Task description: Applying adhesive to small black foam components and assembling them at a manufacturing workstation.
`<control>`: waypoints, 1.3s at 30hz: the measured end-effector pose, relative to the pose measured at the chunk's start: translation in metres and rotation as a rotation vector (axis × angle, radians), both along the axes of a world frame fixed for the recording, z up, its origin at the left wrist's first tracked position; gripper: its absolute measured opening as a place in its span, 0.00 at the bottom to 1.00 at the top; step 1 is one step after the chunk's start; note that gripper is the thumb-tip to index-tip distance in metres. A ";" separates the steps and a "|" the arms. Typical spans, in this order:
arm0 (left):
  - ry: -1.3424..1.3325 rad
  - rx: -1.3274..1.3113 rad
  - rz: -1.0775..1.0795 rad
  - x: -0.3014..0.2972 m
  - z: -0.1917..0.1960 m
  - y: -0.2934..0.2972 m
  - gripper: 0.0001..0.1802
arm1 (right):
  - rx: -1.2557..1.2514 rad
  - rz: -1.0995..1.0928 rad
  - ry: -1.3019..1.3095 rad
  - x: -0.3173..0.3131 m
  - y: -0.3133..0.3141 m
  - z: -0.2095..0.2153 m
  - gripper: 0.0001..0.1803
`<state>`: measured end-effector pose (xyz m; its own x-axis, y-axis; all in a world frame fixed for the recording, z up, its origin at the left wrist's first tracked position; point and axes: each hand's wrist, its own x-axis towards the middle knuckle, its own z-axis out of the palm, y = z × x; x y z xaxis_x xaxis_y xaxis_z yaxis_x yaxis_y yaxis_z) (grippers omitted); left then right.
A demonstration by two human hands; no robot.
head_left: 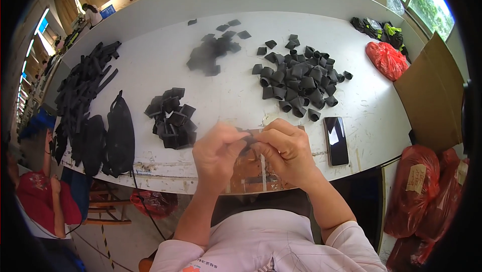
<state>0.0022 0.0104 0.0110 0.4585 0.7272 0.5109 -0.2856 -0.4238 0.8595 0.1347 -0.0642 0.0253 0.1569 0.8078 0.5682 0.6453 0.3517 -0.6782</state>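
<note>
Landmark: the black phone (336, 140), lying flat on the white tabletop (231, 96) near its front edge; every place below is told from it.
Hands: two, both the person's own, well to the phone's left, raised just over the tabletop's front edge.
Left hand (217, 152): fingers curled narrow, pinched on the left end of the black strap piece (247, 144).
Right hand (285, 150): just left of the phone, fingers bent close together, gripping the same piece from the right.
Strap piece: one, small, black, flat and dull like webbing; mostly hidden between the two hands, so its full shape cannot be told.
Piles of black pieces: four on the tabletop.
Looped pieces (300, 79): the biggest pile, behind the phone, too many short curled loops to count.
Flat patches (213, 51): a pile far behind and left of the phone, with a few stray squares beside it.
Folded pieces (173, 119): a pile well left of the phone, beyond the left hand.
Long straps (83, 88): a heap farthest left, by the tabletop's edge.
Black pouches (108, 141): two or three, draped over the front edge, far left of the phone.
Red bags: one (386, 58) on the tabletop behind and right of the phone; two more (427, 191) on the floor to its lower right.
</note>
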 end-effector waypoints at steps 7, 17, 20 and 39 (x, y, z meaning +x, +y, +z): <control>0.054 -0.033 -0.007 0.009 0.005 -0.002 0.02 | 0.017 -0.116 -0.075 -0.001 -0.005 -0.005 0.06; 0.003 -0.077 -0.108 0.004 0.000 0.009 0.02 | 0.116 -0.142 -0.219 -0.003 -0.004 -0.004 0.06; 0.043 -0.004 -0.082 0.005 0.006 0.008 0.03 | 0.151 -0.166 -0.192 -0.006 -0.003 -0.009 0.06; -0.001 -0.264 0.031 -0.002 -0.012 -0.058 0.15 | -0.341 0.174 1.607 -0.030 -0.044 -0.026 0.11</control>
